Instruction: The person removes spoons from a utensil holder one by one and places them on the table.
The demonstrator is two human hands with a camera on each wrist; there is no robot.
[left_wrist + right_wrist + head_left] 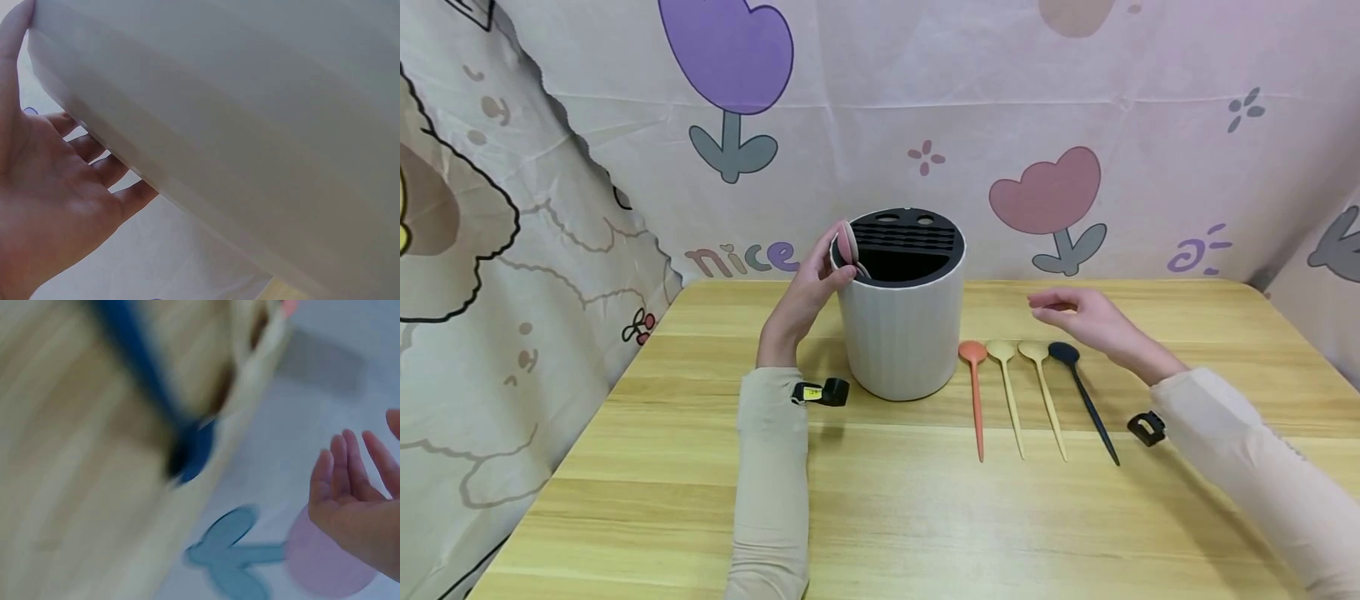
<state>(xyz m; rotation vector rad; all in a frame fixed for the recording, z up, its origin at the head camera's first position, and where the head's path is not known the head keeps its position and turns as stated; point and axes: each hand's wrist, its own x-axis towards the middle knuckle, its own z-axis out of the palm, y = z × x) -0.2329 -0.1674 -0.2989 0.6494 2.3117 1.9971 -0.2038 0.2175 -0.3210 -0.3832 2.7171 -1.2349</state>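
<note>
A white ribbed utensil holder (901, 342) with a black slotted top (906, 237) stands toward the back of the table. My left hand (808, 287) grips its left side near the rim; in the left wrist view the fingers (119, 175) lie along the outer wall. A pinkish rounded piece (847, 243) shows at the rim beside the thumb; its kind is unclear. My right hand (1086, 321) hovers with nothing in it, just beyond the dark blue spoon (1065, 353). Left of that spoon lie two pale yellow spoons (1002, 351) and an orange spoon (973, 352).
The spoons lie in a row on the wooden table (925, 517), handles toward me. Behind the table hangs a printed cloth (880, 75), with more cloth (550, 350) at the left. Black camera mounts (823, 392) sit on both wrists.
</note>
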